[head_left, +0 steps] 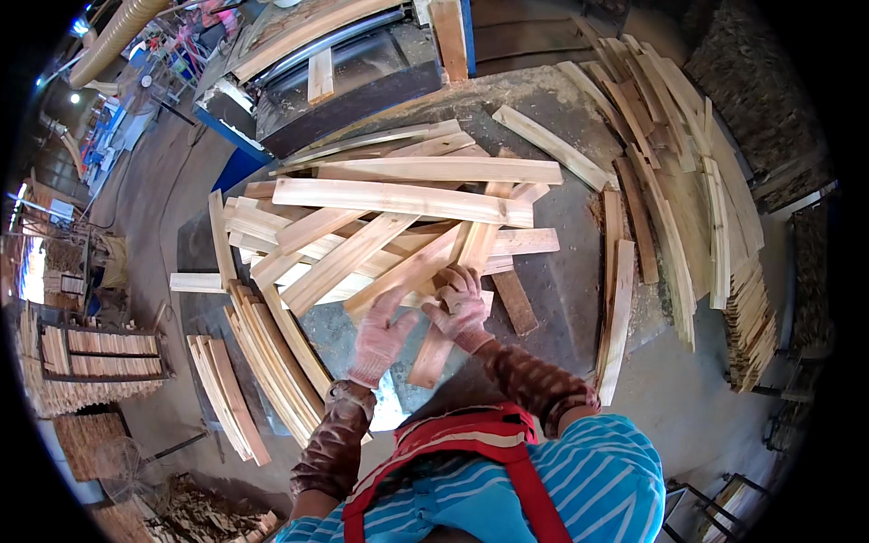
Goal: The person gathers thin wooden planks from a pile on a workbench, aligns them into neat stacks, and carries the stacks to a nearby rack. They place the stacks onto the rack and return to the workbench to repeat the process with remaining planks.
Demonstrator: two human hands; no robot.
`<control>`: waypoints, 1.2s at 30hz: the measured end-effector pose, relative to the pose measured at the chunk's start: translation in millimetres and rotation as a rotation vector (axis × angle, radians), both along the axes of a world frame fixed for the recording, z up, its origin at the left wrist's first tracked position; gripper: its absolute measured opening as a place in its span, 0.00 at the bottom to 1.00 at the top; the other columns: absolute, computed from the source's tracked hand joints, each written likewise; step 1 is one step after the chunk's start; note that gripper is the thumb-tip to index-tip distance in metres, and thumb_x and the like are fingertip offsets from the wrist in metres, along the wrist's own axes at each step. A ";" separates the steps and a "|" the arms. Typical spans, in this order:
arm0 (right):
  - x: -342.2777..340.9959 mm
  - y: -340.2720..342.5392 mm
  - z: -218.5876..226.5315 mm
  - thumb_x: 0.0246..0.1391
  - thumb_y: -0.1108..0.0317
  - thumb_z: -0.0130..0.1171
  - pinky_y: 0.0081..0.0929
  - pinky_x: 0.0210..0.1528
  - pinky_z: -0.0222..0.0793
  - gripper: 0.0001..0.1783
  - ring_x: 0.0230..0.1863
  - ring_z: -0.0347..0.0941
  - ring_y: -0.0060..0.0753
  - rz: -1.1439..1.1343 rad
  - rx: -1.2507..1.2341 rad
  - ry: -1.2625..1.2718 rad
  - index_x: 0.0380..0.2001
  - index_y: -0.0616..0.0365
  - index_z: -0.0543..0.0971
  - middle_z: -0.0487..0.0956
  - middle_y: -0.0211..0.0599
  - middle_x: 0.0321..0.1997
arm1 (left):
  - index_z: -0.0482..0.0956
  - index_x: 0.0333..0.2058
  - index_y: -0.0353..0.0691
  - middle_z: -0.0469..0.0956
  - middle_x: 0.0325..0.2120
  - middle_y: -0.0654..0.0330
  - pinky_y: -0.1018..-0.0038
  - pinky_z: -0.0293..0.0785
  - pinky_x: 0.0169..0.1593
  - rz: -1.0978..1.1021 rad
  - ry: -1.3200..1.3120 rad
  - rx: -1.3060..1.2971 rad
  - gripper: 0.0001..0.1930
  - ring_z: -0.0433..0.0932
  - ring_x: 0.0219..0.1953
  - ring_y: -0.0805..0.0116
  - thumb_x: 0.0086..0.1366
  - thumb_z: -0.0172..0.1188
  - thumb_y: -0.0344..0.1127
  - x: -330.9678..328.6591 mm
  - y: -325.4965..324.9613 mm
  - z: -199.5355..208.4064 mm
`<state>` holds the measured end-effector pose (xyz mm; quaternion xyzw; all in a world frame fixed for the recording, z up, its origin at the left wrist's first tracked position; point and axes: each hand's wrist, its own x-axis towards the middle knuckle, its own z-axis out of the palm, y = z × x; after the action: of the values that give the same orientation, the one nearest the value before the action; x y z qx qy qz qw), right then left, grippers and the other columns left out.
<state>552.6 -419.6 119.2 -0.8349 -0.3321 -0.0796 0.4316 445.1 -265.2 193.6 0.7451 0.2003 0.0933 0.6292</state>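
Observation:
Several pale wooden boards lie criss-crossed in a loose pile in front of me. My left hand [382,339], in a pinkish work glove, has its fingers stretched out. It is at the near end of a slanting board [405,271] and holds nothing that I can see. To its right, my gloved right hand [462,312] has its fingers curled over a narrow wooden board [428,360] that slants toward me from the pile. The underside of that grip is hidden. A wide board [403,199] lies across the top of the pile, beyond both hands.
A machine with a roller [330,50] stands beyond the pile, a short board [320,76] on its bed. Long strips [276,344] are lined up at the left. More boards [665,204] are heaped at the right. Stacked wood [104,353] stands on the far left.

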 end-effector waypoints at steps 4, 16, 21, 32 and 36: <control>16.5 -3.1 -13.4 0.44 0.52 0.67 0.54 0.68 0.55 0.30 0.61 0.65 0.55 -0.235 0.103 0.128 0.48 0.58 0.78 0.72 0.46 0.59 | 0.70 0.61 0.43 0.74 0.56 0.44 0.63 0.72 0.59 -0.227 0.343 0.361 0.29 0.74 0.59 0.50 0.63 0.64 0.44 20.3 -25.5 14.3; 223.7 -29.7 38.4 0.50 0.37 0.60 0.46 0.65 0.64 0.41 0.62 0.70 0.54 0.238 -0.961 0.421 0.57 0.59 0.72 0.74 0.54 0.59 | 0.78 0.48 0.32 0.81 0.37 0.54 0.67 0.75 0.46 -0.343 0.566 -0.127 0.23 0.79 0.40 0.66 0.59 0.65 0.42 12.8 -14.9 -44.3; 261.4 -47.8 98.0 0.50 0.34 0.56 0.45 0.67 0.63 0.44 0.67 0.66 0.50 0.156 -0.996 0.195 0.61 0.56 0.69 0.71 0.55 0.63 | 0.79 0.47 0.34 0.80 0.35 0.59 0.71 0.73 0.47 -0.408 0.597 0.026 0.20 0.76 0.41 0.72 0.61 0.64 0.42 -9.4 10.0 -1.3; 266.7 -83.9 -3.9 0.45 0.31 0.57 0.42 0.63 0.69 0.60 0.60 0.72 0.57 0.147 -0.999 0.411 0.73 0.55 0.51 0.72 0.62 0.60 | 0.79 0.46 0.32 0.79 0.35 0.60 0.70 0.73 0.44 -0.414 0.773 -0.105 0.22 0.75 0.39 0.73 0.66 0.61 0.48 -39.5 1.2 32.7; 201.8 -93.8 1.4 0.44 0.39 0.62 0.46 0.59 0.71 0.59 0.59 0.73 0.57 0.090 -0.627 0.385 0.73 0.56 0.51 0.73 0.57 0.58 | 0.79 0.46 0.32 0.79 0.34 0.60 0.70 0.73 0.45 -0.374 0.728 -0.076 0.21 0.75 0.38 0.73 0.64 0.61 0.45 -45.4 -12.8 41.6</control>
<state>754.4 -513.4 120.7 -0.9108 -0.2894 0.2038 0.2127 399.8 -277.9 235.2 0.7294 0.2742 -0.2998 0.5504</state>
